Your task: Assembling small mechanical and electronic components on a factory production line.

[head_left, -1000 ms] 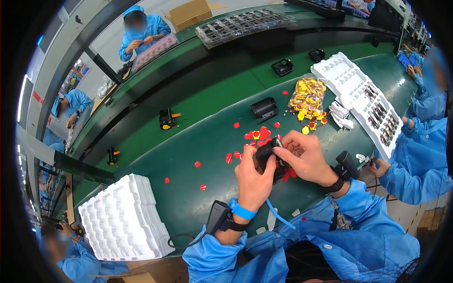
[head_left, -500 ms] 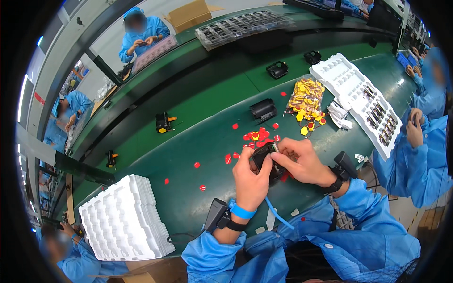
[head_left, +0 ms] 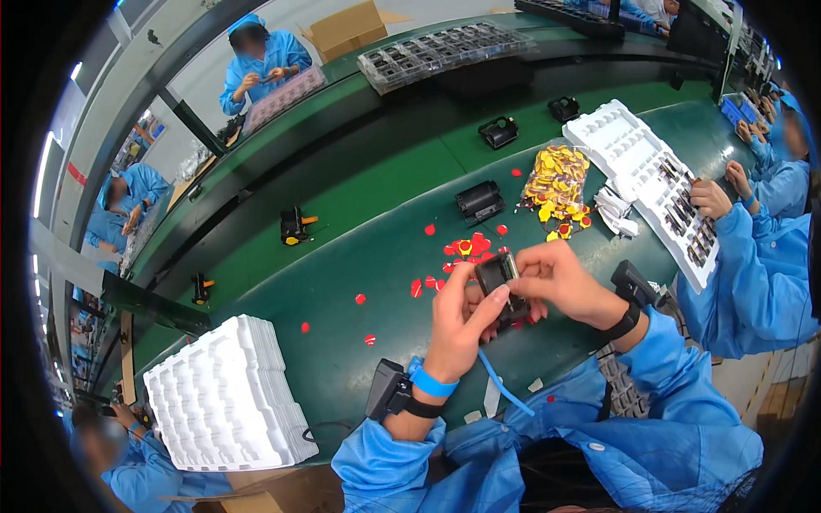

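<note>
Above the bench, my left hand [head_left: 455, 321] grips a black plastic housing [head_left: 492, 272], its thumb lying across the lower part. My right hand [head_left: 569, 280] is closed at the housing's right edge, thumb and fingers pressed against it beside a thin greenish strip [head_left: 512, 267]. Whether those fingertips also pinch a small part is hidden. Just beyond the hands lie scattered red round stickers [head_left: 449, 250], some with yellow pieces. Another black housing [head_left: 480, 203] rests farther off on the green bench.
A bag of yellow pieces [head_left: 556, 175] lies beside white packets [head_left: 616, 212]. White trays with dark parts [head_left: 629, 141] stretch along the right, where a co-worker's hand [head_left: 710, 198] reaches in. Stacked white trays [head_left: 214, 393] stand at left. Black units [head_left: 295, 226] sit on the green conveyor.
The housing has tilted up and shifted slightly right in my hands, showing its inside more. At right, a co-worker's hand has moved onto the white tray.
</note>
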{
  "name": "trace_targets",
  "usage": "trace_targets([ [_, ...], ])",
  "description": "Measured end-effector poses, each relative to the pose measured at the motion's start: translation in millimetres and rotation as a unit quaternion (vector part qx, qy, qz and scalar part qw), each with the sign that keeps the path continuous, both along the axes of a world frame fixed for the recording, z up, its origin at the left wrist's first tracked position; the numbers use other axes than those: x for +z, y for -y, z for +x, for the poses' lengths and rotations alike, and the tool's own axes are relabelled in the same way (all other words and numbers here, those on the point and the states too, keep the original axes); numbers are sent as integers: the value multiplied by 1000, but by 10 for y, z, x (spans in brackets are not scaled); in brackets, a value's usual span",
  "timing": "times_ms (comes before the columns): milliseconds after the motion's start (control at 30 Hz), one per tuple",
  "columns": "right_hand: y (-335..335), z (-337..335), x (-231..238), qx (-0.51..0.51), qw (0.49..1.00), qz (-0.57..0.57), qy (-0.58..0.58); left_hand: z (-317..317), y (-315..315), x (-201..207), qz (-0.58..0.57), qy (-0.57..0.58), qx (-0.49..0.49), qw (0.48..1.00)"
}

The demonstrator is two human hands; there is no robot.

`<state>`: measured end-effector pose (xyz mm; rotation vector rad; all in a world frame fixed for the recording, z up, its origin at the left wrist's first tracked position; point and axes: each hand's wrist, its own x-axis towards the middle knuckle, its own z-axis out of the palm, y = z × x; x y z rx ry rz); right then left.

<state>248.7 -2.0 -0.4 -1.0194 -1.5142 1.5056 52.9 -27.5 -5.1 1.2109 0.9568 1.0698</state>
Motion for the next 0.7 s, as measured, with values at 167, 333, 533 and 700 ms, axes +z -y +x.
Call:
trace_targets([
  [167,-251,36,-64,1,976,-187,-113,-10,-120,-103,231,-138,17,963],
  [333,-293,-37,-114,59,958,-239,-150,-88,-184,-122,272,-176,30,946],
  [533,-202,-91,-303,105,922,-276,-250,-139,-173,-165,295,-189,66,934],
  [700,44,-252,-220,113,922,-276,-248,-226,-87,-130,319,-169,110,926],
])
